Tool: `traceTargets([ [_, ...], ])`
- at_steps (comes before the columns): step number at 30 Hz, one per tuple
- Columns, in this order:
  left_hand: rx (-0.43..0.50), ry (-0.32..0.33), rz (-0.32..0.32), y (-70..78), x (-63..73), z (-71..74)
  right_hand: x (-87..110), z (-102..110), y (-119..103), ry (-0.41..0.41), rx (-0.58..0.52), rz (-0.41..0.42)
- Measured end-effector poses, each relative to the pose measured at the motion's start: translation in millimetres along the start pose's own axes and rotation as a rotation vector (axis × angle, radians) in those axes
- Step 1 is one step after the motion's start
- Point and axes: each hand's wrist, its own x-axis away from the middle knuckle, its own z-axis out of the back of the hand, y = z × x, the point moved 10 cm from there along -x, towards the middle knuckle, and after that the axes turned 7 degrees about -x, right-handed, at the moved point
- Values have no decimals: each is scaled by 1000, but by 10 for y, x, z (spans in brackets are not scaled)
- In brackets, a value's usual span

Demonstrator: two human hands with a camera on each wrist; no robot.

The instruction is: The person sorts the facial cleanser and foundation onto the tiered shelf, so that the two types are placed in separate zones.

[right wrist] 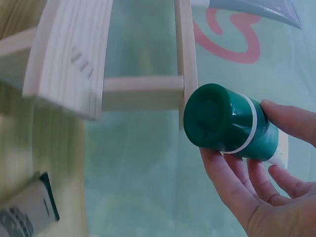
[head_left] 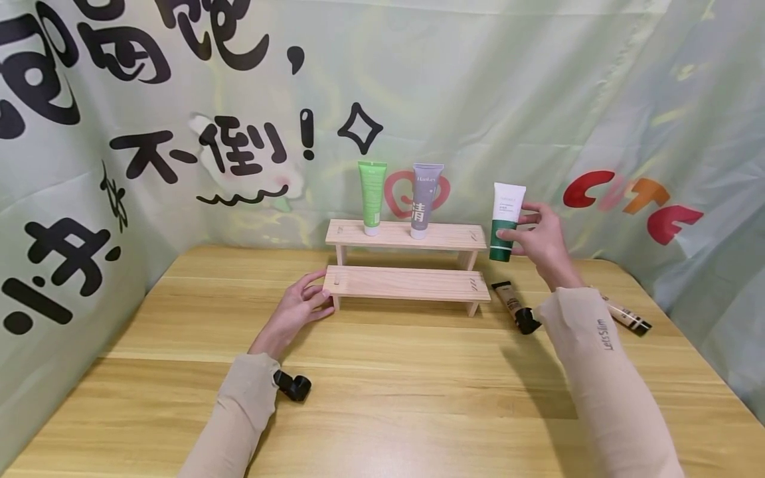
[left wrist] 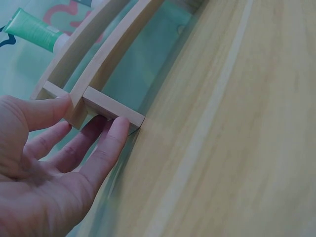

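A two-step wooden display rack stands on the table. My left hand grips the left end of its lower step; in the left wrist view the thumb lies at the board and fingertips touch the leg. Held upright in my right hand is a white and green squeeze tube, green cap down, just right of the upper step's end. The right wrist view shows the tube's green cap between thumb and fingers. On the upper step stand a green tube and a grey-purple tube.
Right of the rack, a beige tube with a black cap lies on the table. Another beige tube lies farther right, partly behind the right sleeve. A printed cloth hangs behind the table.
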Motion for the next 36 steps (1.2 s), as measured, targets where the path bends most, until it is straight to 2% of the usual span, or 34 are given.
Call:
traceTargets([
  [9,-13,-6,-9,3,11,-3,-7,-168,-164,35,-60,53],
  [18,-60,-5,-15,19,25,10,-45,-313,-316,118,-81,142],
  [23,-68,-6,-14,22,26,-7,-78,-408,-360,162,-103,231],
  [31,-73,-28,-14,13,16,-33,-63,-539,-397,161,-59,365],
  [36,-76,-31,-12,11,15,-44,-53,-551,-386,141,-38,391],
])
